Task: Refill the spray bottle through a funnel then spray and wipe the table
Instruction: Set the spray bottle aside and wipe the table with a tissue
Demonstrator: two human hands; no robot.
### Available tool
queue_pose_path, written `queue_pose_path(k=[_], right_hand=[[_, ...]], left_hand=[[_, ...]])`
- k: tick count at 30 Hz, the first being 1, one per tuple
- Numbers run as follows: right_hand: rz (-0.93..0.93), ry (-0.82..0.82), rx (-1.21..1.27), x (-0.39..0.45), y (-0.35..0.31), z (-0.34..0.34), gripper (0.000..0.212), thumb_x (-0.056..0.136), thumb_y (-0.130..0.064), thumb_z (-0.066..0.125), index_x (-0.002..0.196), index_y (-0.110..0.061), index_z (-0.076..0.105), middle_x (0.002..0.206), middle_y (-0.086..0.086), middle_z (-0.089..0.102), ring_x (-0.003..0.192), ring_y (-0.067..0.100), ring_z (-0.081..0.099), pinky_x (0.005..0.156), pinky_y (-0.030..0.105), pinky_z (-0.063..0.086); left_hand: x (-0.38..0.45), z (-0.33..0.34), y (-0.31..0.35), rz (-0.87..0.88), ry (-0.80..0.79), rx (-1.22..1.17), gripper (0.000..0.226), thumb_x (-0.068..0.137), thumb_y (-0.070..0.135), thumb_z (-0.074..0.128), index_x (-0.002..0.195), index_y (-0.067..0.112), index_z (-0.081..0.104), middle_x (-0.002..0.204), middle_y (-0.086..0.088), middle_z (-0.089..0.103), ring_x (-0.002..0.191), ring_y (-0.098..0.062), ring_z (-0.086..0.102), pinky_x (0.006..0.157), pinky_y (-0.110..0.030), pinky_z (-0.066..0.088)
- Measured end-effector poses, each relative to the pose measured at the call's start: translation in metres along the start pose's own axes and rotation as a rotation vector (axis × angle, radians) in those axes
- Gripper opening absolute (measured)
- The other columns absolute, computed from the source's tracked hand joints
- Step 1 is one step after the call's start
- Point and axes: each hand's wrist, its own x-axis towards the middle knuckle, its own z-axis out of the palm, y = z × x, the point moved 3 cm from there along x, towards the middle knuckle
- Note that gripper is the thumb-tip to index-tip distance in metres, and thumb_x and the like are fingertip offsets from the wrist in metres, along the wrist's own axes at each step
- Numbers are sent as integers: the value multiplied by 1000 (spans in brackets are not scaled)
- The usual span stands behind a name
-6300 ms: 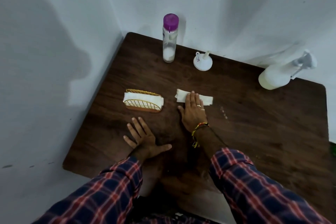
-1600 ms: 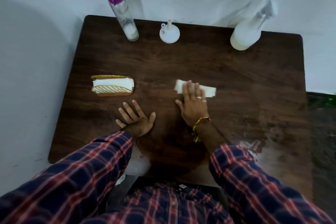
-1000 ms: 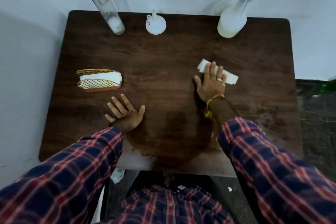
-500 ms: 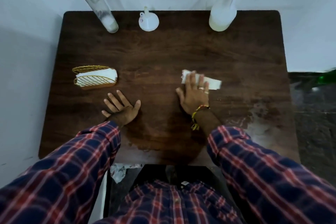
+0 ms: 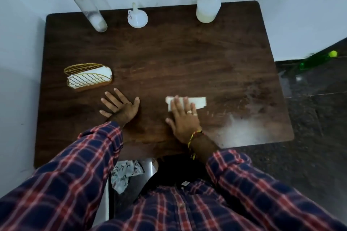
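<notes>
My right hand (image 5: 183,118) lies flat on a folded white tissue (image 5: 199,101), pressing it onto the dark wooden table (image 5: 169,58) near the front edge. My left hand (image 5: 121,108) rests palm down on the table to the left, fingers spread, holding nothing. The white spray bottle (image 5: 208,8) stands at the back right. A small white funnel (image 5: 137,18) sits upside down at the back middle. A tall clear bottle with a purple cap (image 5: 84,1) stands at the back left.
A gold wire holder with white napkins (image 5: 88,77) sits on the left side of the table. A pale wet smear (image 5: 244,125) covers the front right corner. White walls close in at the left and back. Dark floor lies to the right.
My right hand has slid the tissue back from the right middle of the table toward the front edge. My left hand has stayed planted in place.
</notes>
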Motion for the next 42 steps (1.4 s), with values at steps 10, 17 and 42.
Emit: queue_pose_path(k=[10, 17, 42], right_hand=[[187, -3, 36, -58, 30, 8, 75, 94, -57, 20, 151, -10, 32, 160, 11, 26, 145, 43, 23, 114, 59, 22], [-10, -65, -39, -95, 39, 25, 70, 94, -55, 27, 150, -15, 36, 158, 6, 32, 144, 37, 31, 110, 58, 34], [-27, -55, 10, 63, 77, -34, 78, 94, -62, 15, 156, -15, 10, 165, 6, 4, 150, 37, 2, 120, 56, 9]], left_hand=[[-65, 50, -21, 340, 217, 0, 84, 96, 58, 32, 154, 14, -11, 162, -13, -13, 149, -33, -11, 111, -63, -11], [-94, 77, 6, 529, 163, -43, 70, 101, 45, 32, 156, 15, -2, 164, -5, -1, 150, -27, -6, 117, -56, -6], [-25, 28, 74, 385, -159, 269, 123, 75, 82, 45, 145, 20, -35, 149, -7, -45, 138, -35, -38, 109, -66, -15]])
